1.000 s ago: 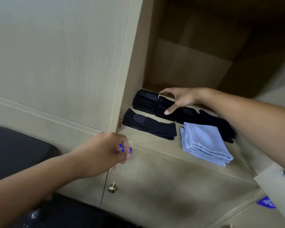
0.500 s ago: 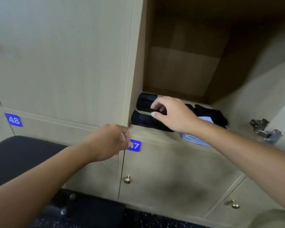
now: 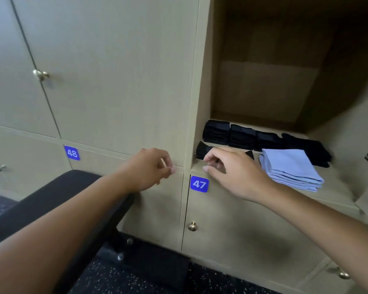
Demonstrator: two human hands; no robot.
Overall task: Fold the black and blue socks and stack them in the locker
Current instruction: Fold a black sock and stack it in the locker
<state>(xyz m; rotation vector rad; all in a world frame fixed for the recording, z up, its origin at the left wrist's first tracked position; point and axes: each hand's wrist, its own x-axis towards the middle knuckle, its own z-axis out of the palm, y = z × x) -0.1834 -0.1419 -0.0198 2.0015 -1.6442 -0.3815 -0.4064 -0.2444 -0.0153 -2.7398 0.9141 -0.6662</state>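
— Black folded socks [image 3: 204, 151] lie at the front left corner of the open wooden locker's shelf [image 3: 338, 187], long axis running along the front edge, left to right. See them?

— Only the left end and a small dark tip further right; the right hand [image 3: 234, 172] covers the middle. Its fingers are curled loosely over the front edge, tips pointing left toward the locker's side wall. I see nothing pinched between them.

— So the sock sits just behind and under those fingertips?

— Yes, toward the back of the shelf from them, very close. Whether skin touches cloth I cannot tell.

— And the left hand [image 3: 151, 168]?

— Outside the locker, against the closed door panel left of the opening, fingers bent with thumb meeting fingertips, holding nothing I can make out. The right hand is clearly nearer.

— The rest?

— A row of folded black sock bundles [image 3: 240, 135] along the back of the shelf, and a stack of pale blue folded socks [image 3: 289, 168] near the front edge, to the right of the hand and apart from it.

— Then any grab, I'd judge, goes across the sock's narrow width.
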